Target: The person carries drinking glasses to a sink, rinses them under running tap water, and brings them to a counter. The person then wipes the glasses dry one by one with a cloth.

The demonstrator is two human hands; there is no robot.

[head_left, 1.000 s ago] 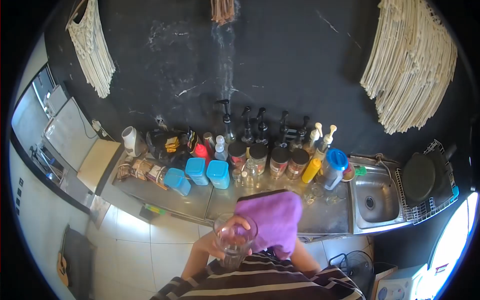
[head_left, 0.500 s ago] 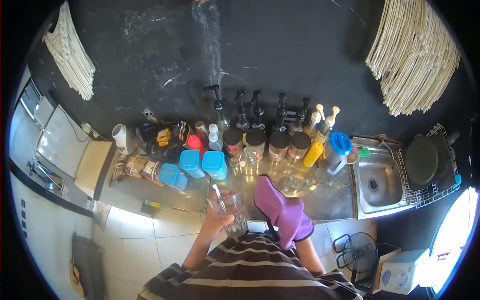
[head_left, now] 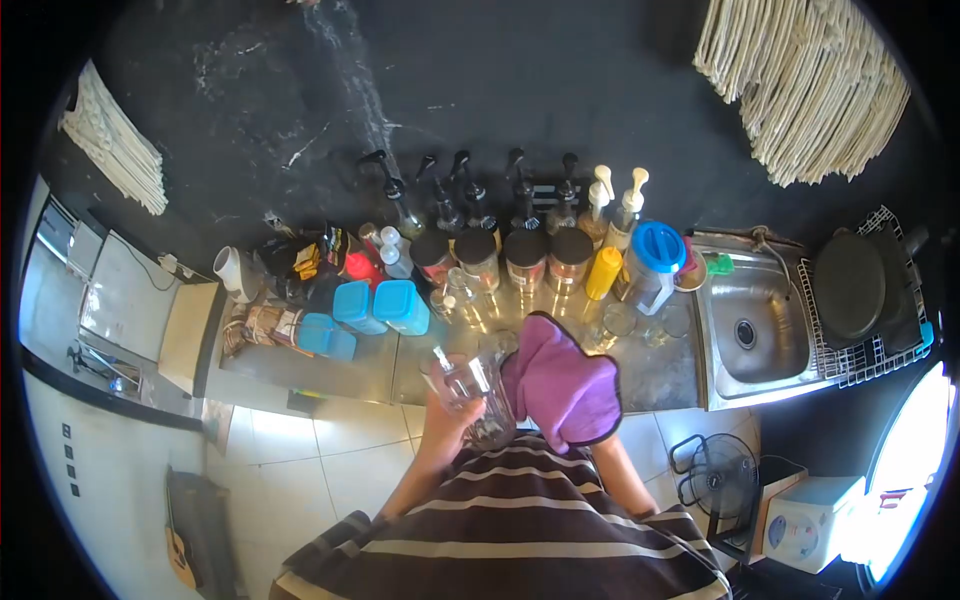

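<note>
Simply clear glass (head_left: 490, 394), limp purple cloth (head_left: 566, 388)

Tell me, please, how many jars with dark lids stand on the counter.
4, in a row left of the yellow bottle: leftmost jar, second jar, third jar and rightmost jar. Others may be hidden behind them.

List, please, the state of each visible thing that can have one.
Glass: tilted, held.
Left hand: closed around the glass.
Purple cloth: covering the right hand.
Pitcher: upright, blue lid on.
Four jars: dark lids on.
Yellow bottle: upright.
Dish rack: loaded.
Fan: standing; spinning or not, cannot tell.
</note>
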